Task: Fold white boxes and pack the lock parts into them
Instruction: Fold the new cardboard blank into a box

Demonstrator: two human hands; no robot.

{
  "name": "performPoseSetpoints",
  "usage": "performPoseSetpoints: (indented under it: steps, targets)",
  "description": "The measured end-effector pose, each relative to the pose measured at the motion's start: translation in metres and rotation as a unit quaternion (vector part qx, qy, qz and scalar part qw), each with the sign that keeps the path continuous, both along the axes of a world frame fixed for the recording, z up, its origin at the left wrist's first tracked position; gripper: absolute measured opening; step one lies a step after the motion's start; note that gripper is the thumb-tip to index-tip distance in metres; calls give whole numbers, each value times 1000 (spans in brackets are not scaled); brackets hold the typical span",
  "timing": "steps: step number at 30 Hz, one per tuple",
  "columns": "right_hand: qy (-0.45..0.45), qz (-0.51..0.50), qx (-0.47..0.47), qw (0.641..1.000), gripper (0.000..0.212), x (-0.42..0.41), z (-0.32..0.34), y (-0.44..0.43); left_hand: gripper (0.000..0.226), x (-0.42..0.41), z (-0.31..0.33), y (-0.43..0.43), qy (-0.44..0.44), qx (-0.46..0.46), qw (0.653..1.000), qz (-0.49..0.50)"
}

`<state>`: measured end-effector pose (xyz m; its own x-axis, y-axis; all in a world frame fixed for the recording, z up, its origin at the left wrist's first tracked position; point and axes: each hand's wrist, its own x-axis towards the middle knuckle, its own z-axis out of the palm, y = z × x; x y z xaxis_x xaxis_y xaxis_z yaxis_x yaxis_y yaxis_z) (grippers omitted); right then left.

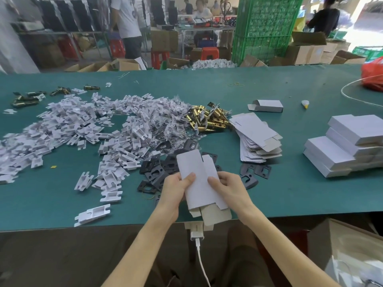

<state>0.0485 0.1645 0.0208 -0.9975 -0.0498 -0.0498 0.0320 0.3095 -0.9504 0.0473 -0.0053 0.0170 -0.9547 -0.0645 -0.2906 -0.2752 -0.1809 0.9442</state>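
Left hand [176,189], right hand [228,187] pinch white box [200,168] | green table [290,193] strewn, plastic inserts [83,125] | green crates [265,27] behind

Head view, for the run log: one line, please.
step: folding | left grip: holds white box | right grip: holds it

1 unfolded box [199,179], 2 hands on it: left hand [176,188], right hand [231,188]. On the tabletop [290,195]: 1 made-up box [267,105] on its own. 1 stack of flat blanks [257,141], too many to count. Finished boxes [350,146]: 1 pile, min. 4 layers. White plastic inserts [83,125]: hundreds, no exact no. Brass latches [207,120]: 1 heap, approx. a dozen showing. Dark latches [27,99] far left: approx. 5. Black plates [157,171]: 10+. 1 red bag [373,75]. Bkgd: 4 people [126,19], approx. 3 red stools [209,53].
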Motion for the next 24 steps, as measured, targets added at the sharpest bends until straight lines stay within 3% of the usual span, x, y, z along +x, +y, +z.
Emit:
performPoseSetpoints:
  steps: [4, 8, 15, 19, 24]
  targets:
    - [-18, -15, -65, 998, 10, 1, -8, -1, 18, -1, 0, -3, 3, -25, 1000, 3]
    - [-11, 3, -69, 998, 9, 3, -11, -3, 33, 1, -2, -4, 15, -69, 997, 21]
    - [39, 24, -12, 999, 60, 5, -8, -10, 22, 1, -4, -8, 83, -80, 993, 18]
    - [61, 7, -60, 996, 52, 3, -6, -13, 27, 3, -3, -3, 162, -71, 984, -11]
    - [59, 13, -160, 985, 40, 6, -7, -18, 33, 3, -6, 1, 180, -45, 983, -13]
